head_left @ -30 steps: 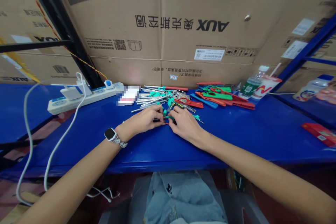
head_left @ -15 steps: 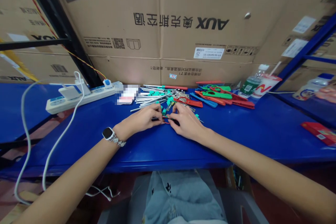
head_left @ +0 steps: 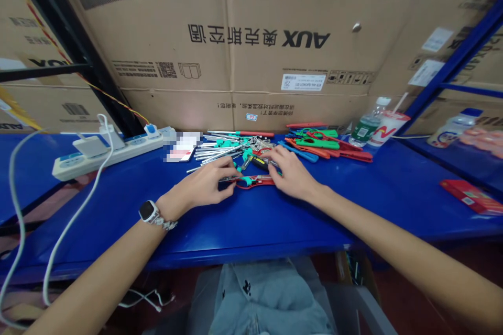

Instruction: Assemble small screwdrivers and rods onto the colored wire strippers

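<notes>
My left hand (head_left: 210, 180) is closed, thumb and fingers around the left end of a slim red plastic piece (head_left: 259, 180) with a teal part (head_left: 247, 181) and thin metal on it. The piece lies along the table in front of me. My right hand (head_left: 293, 174) bends over its right end, fingers curled about the end of a black-and-yellow handled tool (head_left: 258, 163); the fingertips partly hide this contact. Just behind both hands is a pile of silvery metal rods (head_left: 216, 152) with teal plastic pieces.
Red, green, blue and orange plastic handles (head_left: 326, 144) are heaped at the right of the pile. Farther right stand a water bottle (head_left: 363, 131) and a paper cup (head_left: 387, 128). A white power strip (head_left: 113, 154) with cables is on the left; a large cardboard box (head_left: 251, 63) backs the blue table (head_left: 243, 230).
My hands have moved apart, the left to the left and the right to the right, exposing the red piece and teal part. The view has shifted slightly right.
</notes>
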`<state>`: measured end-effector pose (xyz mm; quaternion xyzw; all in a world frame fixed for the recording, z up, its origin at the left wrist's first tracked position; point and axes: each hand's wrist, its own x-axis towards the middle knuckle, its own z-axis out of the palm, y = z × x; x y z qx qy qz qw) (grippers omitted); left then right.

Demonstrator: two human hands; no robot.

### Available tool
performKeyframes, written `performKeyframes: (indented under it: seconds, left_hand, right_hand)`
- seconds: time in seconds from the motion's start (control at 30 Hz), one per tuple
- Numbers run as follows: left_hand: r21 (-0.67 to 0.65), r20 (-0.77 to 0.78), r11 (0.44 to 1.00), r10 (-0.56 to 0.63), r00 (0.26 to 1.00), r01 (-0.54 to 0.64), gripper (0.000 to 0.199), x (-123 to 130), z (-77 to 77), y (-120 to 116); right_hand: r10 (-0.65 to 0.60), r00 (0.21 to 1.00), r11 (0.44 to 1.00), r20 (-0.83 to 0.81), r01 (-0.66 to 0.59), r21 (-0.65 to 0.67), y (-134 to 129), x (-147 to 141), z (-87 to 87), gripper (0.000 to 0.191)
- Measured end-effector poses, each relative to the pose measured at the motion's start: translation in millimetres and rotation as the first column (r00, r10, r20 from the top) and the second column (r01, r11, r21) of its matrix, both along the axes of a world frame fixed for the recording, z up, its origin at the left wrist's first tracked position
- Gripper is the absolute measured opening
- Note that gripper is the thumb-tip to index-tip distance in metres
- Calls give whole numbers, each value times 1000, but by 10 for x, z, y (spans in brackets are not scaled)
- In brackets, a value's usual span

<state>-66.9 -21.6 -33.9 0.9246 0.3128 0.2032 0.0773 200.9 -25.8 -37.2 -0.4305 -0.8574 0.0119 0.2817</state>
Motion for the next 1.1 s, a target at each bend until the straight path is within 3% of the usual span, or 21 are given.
performKeyframes:
  seconds: [0.1, 0.23, 0.37, 0.5, 0.57, 0.67, 0.83, 1.0, 1.1]
  left_hand:
    - [52, 49, 998, 31, 998, -33, 29, 70, 76, 40]
    - [172, -15, 984, 46, 999, -43, 25, 320, 162, 311]
    - [254, -236, 966, 110, 965, -48, 20, 661, 217, 610]
    - [281, -296, 956, 167, 940, -82, 20, 818, 248, 721]
    - [271, -239, 960, 136, 961, -68, 20, 774, 275, 698]
    - [213, -28, 975, 75, 997, -68, 23, 592, 319, 587]
    - [-23, 358, 995, 101, 928, -99, 26, 252, 248, 341]
    - [-226, 369, 972, 151, 917, -69, 27, 77, 109, 259]
    - [-153, 356, 981, 164, 920, -116, 28, 72, 103, 245]
  right_hand:
    - [-141, 987, 990, 83, 142, -15, 254, 180, 64, 32]
    - [-198, 957, 970, 214, 222, -95, 483, 270, 71, 35]
    - [-193, 959, 963, 205, 225, -146, 580, 243, 15, 38]
    - [-144, 984, 972, 110, 161, -170, 623, 264, -23, 37]
    - [-116, 992, 984, 43, 121, -132, 605, 281, -3, 30]
    - [-44, 998, 999, -54, 43, -23, 496, 260, 75, 25]
    - [169, 984, 982, -60, -163, 95, 223, 95, 154, 38]
    - [230, 973, 973, -29, -230, 25, 163, -18, 59, 33]
    - [190, 979, 982, -77, -190, 8, 210, 27, 53, 32]
